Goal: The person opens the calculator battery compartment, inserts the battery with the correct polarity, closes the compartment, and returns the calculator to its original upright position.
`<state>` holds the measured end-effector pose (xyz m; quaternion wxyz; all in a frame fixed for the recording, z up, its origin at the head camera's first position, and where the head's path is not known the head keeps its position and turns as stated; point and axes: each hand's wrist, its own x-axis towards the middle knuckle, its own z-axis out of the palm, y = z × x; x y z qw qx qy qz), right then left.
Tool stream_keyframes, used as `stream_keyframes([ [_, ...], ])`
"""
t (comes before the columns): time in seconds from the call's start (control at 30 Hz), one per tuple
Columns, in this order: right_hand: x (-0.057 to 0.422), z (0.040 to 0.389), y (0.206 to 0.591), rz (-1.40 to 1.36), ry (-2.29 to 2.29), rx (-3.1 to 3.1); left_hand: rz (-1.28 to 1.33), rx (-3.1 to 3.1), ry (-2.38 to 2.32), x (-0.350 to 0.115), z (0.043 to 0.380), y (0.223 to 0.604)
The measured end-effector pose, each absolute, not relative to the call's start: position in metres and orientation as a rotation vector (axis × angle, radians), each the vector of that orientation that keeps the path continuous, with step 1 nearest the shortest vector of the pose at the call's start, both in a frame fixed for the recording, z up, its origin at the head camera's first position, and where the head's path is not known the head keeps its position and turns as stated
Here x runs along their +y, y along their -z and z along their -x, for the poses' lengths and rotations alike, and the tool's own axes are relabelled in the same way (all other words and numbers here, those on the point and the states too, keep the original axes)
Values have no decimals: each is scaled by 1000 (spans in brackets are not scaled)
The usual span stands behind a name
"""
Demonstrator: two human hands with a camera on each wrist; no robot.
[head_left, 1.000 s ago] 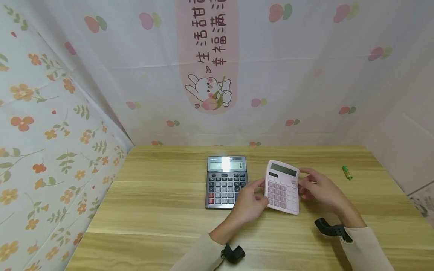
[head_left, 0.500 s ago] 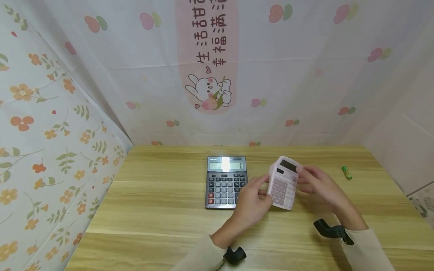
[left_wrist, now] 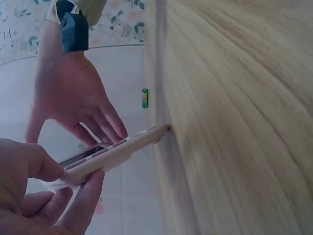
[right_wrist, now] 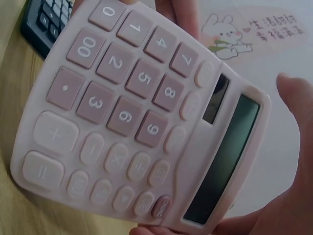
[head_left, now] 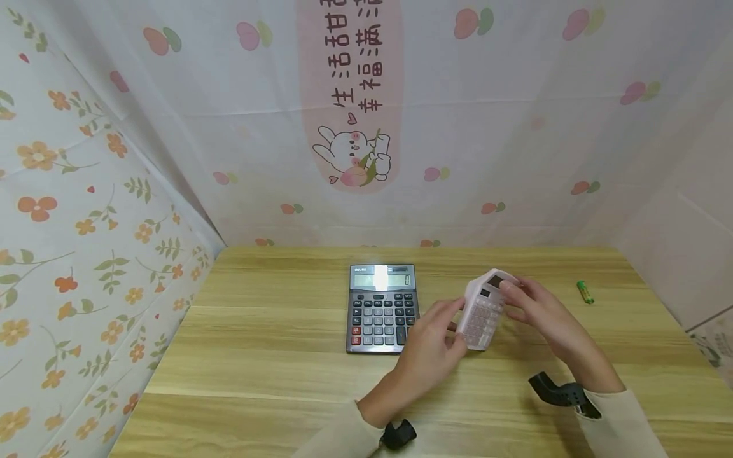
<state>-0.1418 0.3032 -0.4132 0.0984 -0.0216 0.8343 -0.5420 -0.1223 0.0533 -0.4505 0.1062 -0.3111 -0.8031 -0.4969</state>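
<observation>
A pink calculator [head_left: 482, 318] is held tilted up off the wooden table, its keys and display visible. My left hand [head_left: 429, 346] pinches its left edge, thumb in front and fingers behind, as the left wrist view shows. My right hand [head_left: 541, 318] is at its upper right side; the fingers [right_wrist: 151, 230] touch that edge from behind and look fairly straight, while the thumb [right_wrist: 293, 88] stands apart from the calculator. A dark grey calculator [head_left: 378, 318] with red and grey keys lies flat just left of my left hand, which covers its lower right corner.
A small green battery [head_left: 585, 292] lies on the right of the wooden table [head_left: 258, 356]. Behind the table hangs a white printed cloth [head_left: 458, 127], and a floral cloth [head_left: 86, 267] hangs on the left.
The pink calculator has tilted, turning its face further to the right, and shifted slightly right. My left hand moved right with it; the right thumb now overlaps its upper corner in the head view.
</observation>
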Motion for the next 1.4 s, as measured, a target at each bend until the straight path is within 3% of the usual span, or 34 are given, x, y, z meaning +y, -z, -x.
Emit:
stream_keyframes([
  [0.67, 309, 136, 408, 103, 1607, 2522, 1041, -2301, 1087, 55, 115, 448],
  [0.87, 310, 137, 410, 91, 1604, 2549, 970, -2475, 1500, 54, 115, 447],
  [1.2, 313, 137, 412, 124, 1655, 2535, 314, -2648, 2566, 53, 117, 451],
  [1.4, 313, 138, 412, 156, 1673, 2536, 274, -2467, 2936, 57, 118, 461],
])
